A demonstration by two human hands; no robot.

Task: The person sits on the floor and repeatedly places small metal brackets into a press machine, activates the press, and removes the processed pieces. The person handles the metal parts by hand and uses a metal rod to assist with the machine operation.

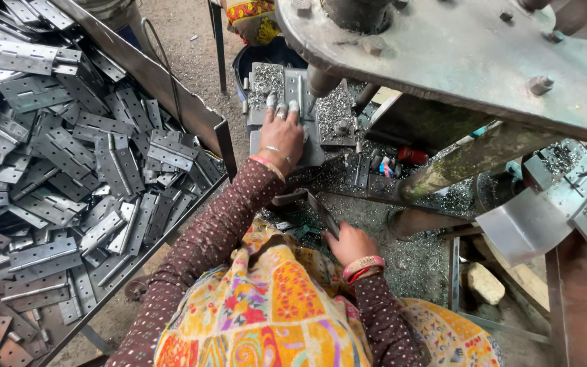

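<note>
Down at the press bed (300, 112) – the landmark for everything else – the left hand (281, 136) is laid flat with its fingers (282, 110) spread forward, pressing on a grey metal hinge plate (293, 88) that lies on the bed just under the ram (321, 81). Nothing is gripped by that hand; the palm is simply held down on the metal, and rings and bangles are seen on it. Bright metal shavings (334, 105) are heaped on the bed to either side of the fingers.

Nearer the body than the bed, the right hand (349, 243) is closed around the lower end of a dark lever handle (321, 212), which slants up toward the bed. Red and pink bangles are worn at that wrist, and both arms are covered by dotted brown sleeves above a bright patterned cloth.

Left of the bed, a large metal tray (198, 112) is filled with a loose heap of grey hinges (76, 156), many folded open. Above the bed, the heavy rusty plate of the machine (456, 54) is seen, with bolts on its surface. Right of the bed, a bent sheet-metal chute (524, 224) is fixed – more shavings are scattered on the floor beneath it
</note>
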